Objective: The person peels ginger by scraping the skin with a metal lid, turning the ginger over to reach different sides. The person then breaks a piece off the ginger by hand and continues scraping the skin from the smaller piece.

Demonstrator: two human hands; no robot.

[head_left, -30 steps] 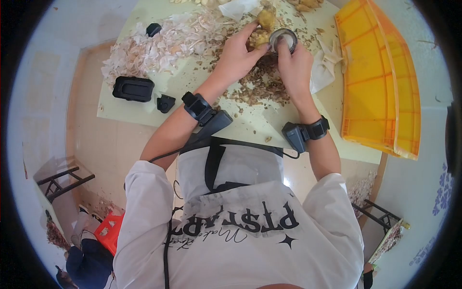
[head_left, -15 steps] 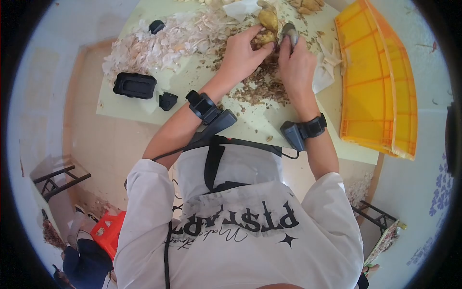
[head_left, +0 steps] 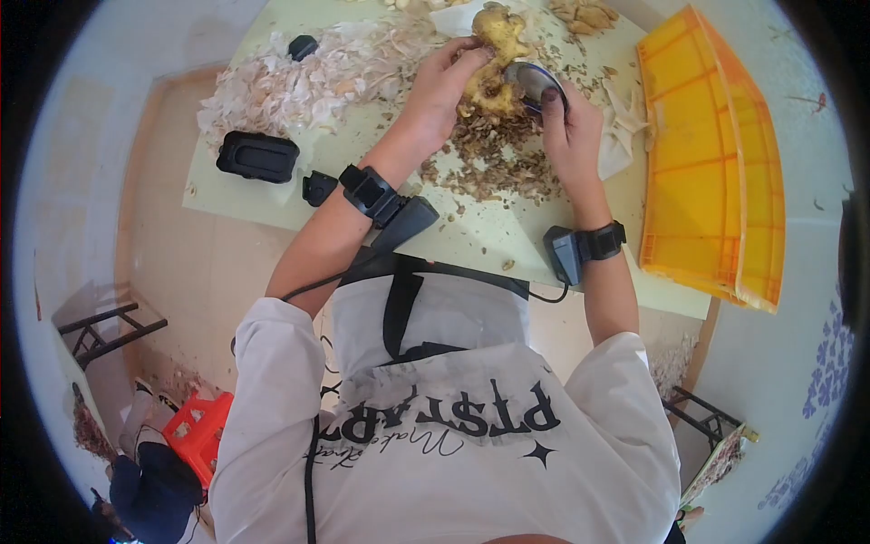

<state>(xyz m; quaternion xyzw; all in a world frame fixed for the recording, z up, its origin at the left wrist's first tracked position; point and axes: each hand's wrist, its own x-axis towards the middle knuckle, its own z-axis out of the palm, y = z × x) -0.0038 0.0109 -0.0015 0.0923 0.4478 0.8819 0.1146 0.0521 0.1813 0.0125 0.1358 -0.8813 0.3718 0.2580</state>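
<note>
A knobbly, partly peeled piece of ginger [head_left: 501, 34] is held over the far side of the pale table by my left hand [head_left: 442, 89], with the fingers closed along its left side. My right hand [head_left: 575, 131] grips a metal spoon [head_left: 536, 80], its bowl against the right side of the ginger and the thumb on the bowl. The spoon's handle is hidden in the palm. Beneath both hands lies a heap of brown ginger peel scraps [head_left: 494, 150], spread over the tabletop.
A large yellow crate [head_left: 693, 154] stands along the right edge. Papery white skins [head_left: 272, 95] cover the table's left, beside a black case [head_left: 257, 157] and a small black clip [head_left: 318, 188]. More ginger [head_left: 584, 14] lies at the far end. A red stool [head_left: 197, 435] is lower left.
The ginger has turned, showing more of its yellow peeled side. My right hand has shifted slightly right and nearer, and the spoon's bowl now shows broadly. My left hand has moved left a little.
</note>
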